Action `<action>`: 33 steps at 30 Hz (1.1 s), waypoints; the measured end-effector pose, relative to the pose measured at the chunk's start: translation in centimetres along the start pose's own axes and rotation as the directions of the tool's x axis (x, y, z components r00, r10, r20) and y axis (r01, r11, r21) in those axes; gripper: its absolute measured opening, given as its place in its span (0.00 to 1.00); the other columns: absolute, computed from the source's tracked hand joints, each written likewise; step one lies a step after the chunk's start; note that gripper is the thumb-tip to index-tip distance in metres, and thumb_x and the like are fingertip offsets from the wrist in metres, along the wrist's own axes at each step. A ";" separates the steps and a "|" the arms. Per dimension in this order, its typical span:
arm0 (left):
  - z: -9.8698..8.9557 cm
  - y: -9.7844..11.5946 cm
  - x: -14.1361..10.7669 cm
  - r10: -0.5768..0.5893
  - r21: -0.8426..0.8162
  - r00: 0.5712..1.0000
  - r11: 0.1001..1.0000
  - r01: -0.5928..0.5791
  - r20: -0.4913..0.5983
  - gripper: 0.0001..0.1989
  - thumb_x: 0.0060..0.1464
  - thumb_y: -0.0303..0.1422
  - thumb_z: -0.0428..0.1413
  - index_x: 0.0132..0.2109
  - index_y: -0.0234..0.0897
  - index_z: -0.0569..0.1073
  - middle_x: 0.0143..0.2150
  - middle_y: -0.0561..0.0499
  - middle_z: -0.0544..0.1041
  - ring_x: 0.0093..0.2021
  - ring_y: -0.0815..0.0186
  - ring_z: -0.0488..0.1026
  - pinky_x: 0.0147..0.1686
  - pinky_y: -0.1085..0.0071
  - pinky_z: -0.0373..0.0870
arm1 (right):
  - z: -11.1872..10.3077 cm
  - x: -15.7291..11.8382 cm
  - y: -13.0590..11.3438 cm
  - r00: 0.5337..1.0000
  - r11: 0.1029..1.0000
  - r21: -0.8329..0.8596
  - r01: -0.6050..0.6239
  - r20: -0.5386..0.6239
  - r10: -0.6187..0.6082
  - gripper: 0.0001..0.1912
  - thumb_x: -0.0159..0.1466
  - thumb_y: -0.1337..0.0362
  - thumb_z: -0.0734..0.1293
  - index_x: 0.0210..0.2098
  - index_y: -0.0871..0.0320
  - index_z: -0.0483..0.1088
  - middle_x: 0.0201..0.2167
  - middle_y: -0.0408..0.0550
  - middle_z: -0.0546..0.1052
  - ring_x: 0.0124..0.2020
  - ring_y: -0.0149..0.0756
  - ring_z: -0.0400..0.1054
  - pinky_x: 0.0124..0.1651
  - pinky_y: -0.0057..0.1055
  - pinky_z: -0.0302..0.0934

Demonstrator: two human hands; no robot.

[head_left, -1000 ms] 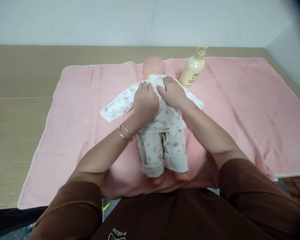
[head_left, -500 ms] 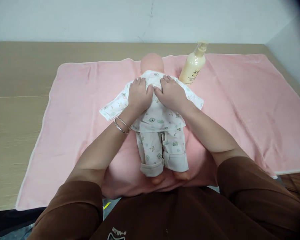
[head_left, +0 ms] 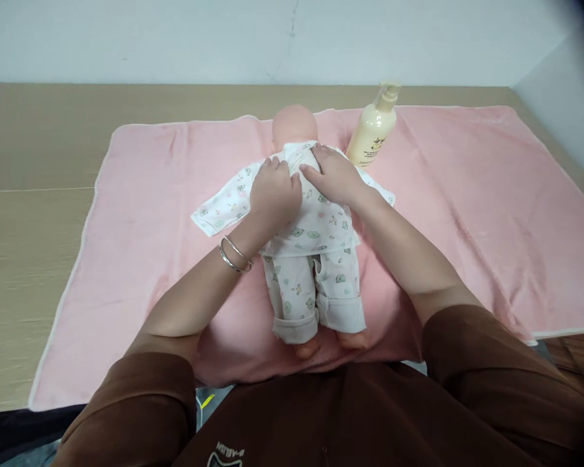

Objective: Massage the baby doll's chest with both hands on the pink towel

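Observation:
A baby doll (head_left: 294, 123) lies with its bald head toward the wall and its feet toward me. It wears a white printed shirt (head_left: 316, 227) and matching trousers (head_left: 294, 285) with rolled cuffs. My left hand (head_left: 275, 194), with two silver bangles at the wrist, is curled closed on the shirt at the left of the upper back, and the cloth creases between my hands. Across the right shoulder, my right hand (head_left: 335, 175) lies flat with fingers stretched out and the thumb apart. The doll's arms are hidden inside the sleeves.
A pink blanket (head_left: 141, 259) with pale edging covers much of the wooden table (head_left: 34, 259). Just beyond my right hand stands a cream pump bottle (head_left: 374, 133), tilted in view. The wall (head_left: 175, 42) rises behind the table.
The fingers of my left hand have curled from flat to closed, drawing the shirt into folds near the collar. My right hand stays flat in nearly the same spot.

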State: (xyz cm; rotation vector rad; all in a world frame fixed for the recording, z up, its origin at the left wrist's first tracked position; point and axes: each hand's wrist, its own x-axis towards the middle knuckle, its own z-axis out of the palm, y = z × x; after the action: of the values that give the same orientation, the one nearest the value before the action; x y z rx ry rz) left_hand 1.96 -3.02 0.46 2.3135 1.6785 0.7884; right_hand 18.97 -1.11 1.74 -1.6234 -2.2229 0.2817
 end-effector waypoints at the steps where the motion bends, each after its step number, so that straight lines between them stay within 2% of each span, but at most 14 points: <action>1: 0.0 0.2 -0.2 0.014 0.003 1.000 1.000 -0.014 0.003 0.18 0.70 0.35 0.44 0.52 0.30 0.75 0.59 0.31 0.78 0.70 0.45 0.69 0.76 0.50 0.57 | 0.1 0.1 0.1 1.000 1.000 -0.005 0.004 -0.009 -0.004 0.36 0.75 0.47 0.53 0.66 0.71 0.66 0.69 0.68 0.70 0.72 0.60 0.62 0.75 0.55 0.55; 4: 0.1 0.1 -0.3 0.018 -0.001 1.000 1.000 -0.018 0.005 0.20 0.70 0.36 0.42 0.52 0.30 0.75 0.60 0.31 0.78 0.70 0.47 0.69 0.77 0.52 0.56 | 0.3 -0.1 -0.2 1.000 0.999 -0.043 0.007 -0.027 -0.009 0.34 0.76 0.48 0.52 0.65 0.70 0.66 0.69 0.68 0.69 0.71 0.60 0.62 0.75 0.57 0.53; 6: 0.2 -0.5 0.3 0.001 -0.029 1.000 1.000 -0.001 0.004 0.20 0.72 0.38 0.42 0.51 0.33 0.75 0.59 0.34 0.78 0.68 0.48 0.70 0.75 0.52 0.58 | 0.2 -0.7 -1.3 0.999 0.997 -0.081 -0.010 -0.036 0.007 0.32 0.77 0.50 0.51 0.63 0.70 0.68 0.66 0.69 0.72 0.69 0.60 0.65 0.73 0.58 0.55; 9: 0.0 -1.7 1.6 -0.029 -0.084 0.999 0.996 0.031 0.025 0.19 0.72 0.42 0.43 0.45 0.38 0.75 0.53 0.37 0.81 0.61 0.49 0.74 0.68 0.53 0.66 | -0.2 -2.2 -3.6 0.997 0.981 -0.183 -0.064 -0.051 0.056 0.30 0.77 0.54 0.49 0.56 0.73 0.71 0.57 0.73 0.77 0.63 0.63 0.68 0.70 0.59 0.56; 12: -0.3 -2.5 2.4 -0.058 -0.110 0.996 0.992 0.064 0.061 0.20 0.72 0.43 0.41 0.41 0.39 0.73 0.49 0.36 0.81 0.54 0.49 0.77 0.60 0.52 0.72 | -0.4 -3.2 -5.2 0.997 0.958 -0.277 -0.074 -0.054 0.061 0.30 0.77 0.56 0.50 0.53 0.77 0.72 0.53 0.76 0.78 0.61 0.64 0.70 0.70 0.61 0.55; 14: -0.3 -2.6 2.5 -0.066 -0.100 0.996 0.992 0.071 0.055 0.21 0.72 0.44 0.40 0.42 0.39 0.73 0.50 0.35 0.81 0.54 0.48 0.76 0.60 0.50 0.71 | -0.4 -3.1 -5.1 0.997 0.960 -0.272 -0.067 -0.053 0.054 0.29 0.77 0.56 0.51 0.52 0.76 0.73 0.52 0.74 0.79 0.59 0.64 0.70 0.69 0.60 0.57; 17: 0.1 -1.9 1.5 -0.053 -0.047 0.999 0.997 0.053 0.008 0.22 0.72 0.44 0.39 0.46 0.38 0.74 0.53 0.34 0.80 0.59 0.45 0.74 0.65 0.48 0.68 | -0.5 -1.9 -3.3 0.997 0.984 -0.170 -0.055 -0.055 0.047 0.31 0.77 0.49 0.52 0.52 0.70 0.74 0.52 0.70 0.80 0.59 0.63 0.71 0.67 0.58 0.61; 20: 0.6 -0.7 0.0 -0.007 -0.029 0.999 1.000 0.006 -0.047 0.25 0.72 0.45 0.39 0.51 0.36 0.75 0.57 0.32 0.78 0.66 0.43 0.70 0.70 0.46 0.63 | -0.7 -0.6 -1.2 0.999 0.998 -0.059 -0.031 -0.013 0.031 0.34 0.75 0.42 0.53 0.56 0.66 0.73 0.57 0.66 0.79 0.61 0.60 0.70 0.66 0.55 0.64; 23: 0.6 0.1 -0.8 0.033 -0.045 0.997 0.998 -0.036 -0.065 0.27 0.72 0.48 0.39 0.54 0.34 0.74 0.60 0.32 0.77 0.71 0.42 0.66 0.73 0.45 0.59 | -0.7 -0.2 -0.4 1.000 1.000 -0.011 -0.016 0.023 0.016 0.34 0.75 0.43 0.53 0.59 0.65 0.71 0.59 0.65 0.78 0.61 0.60 0.70 0.66 0.55 0.63; 26: 0.1 -0.3 -0.1 0.031 -0.035 1.000 0.999 -0.031 -0.005 0.26 0.73 0.46 0.38 0.51 0.35 0.75 0.58 0.32 0.78 0.67 0.42 0.70 0.72 0.44 0.62 | -0.4 -0.9 -1.3 1.000 0.999 -0.043 -0.017 -0.012 0.016 0.33 0.76 0.47 0.52 0.61 0.68 0.70 0.62 0.67 0.76 0.65 0.61 0.67 0.71 0.57 0.58; 29: -0.2 -1.8 1.5 0.011 -0.045 0.999 0.999 -0.009 0.050 0.26 0.73 0.46 0.37 0.47 0.38 0.75 0.54 0.33 0.80 0.62 0.44 0.74 0.67 0.45 0.67 | 0.0 -2.1 -3.2 0.999 0.994 -0.104 -0.019 -0.047 0.014 0.32 0.76 0.53 0.51 0.61 0.74 0.69 0.64 0.71 0.73 0.69 0.64 0.63 0.74 0.61 0.52; 33: -0.1 -3.3 2.7 -0.014 -0.120 0.998 0.993 0.021 0.058 0.27 0.72 0.52 0.38 0.47 0.41 0.75 0.51 0.37 0.82 0.59 0.48 0.77 0.66 0.49 0.70 | 0.0 -2.7 -4.3 0.999 0.990 -0.137 -0.010 -0.033 0.006 0.29 0.76 0.58 0.52 0.59 0.77 0.70 0.64 0.74 0.73 0.69 0.64 0.63 0.75 0.59 0.52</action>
State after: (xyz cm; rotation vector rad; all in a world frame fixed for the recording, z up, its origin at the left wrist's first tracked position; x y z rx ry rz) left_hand -0.22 0.58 -0.10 2.2162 1.5788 0.7894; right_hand 15.91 -5.07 2.89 -1.6944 -2.2560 0.1051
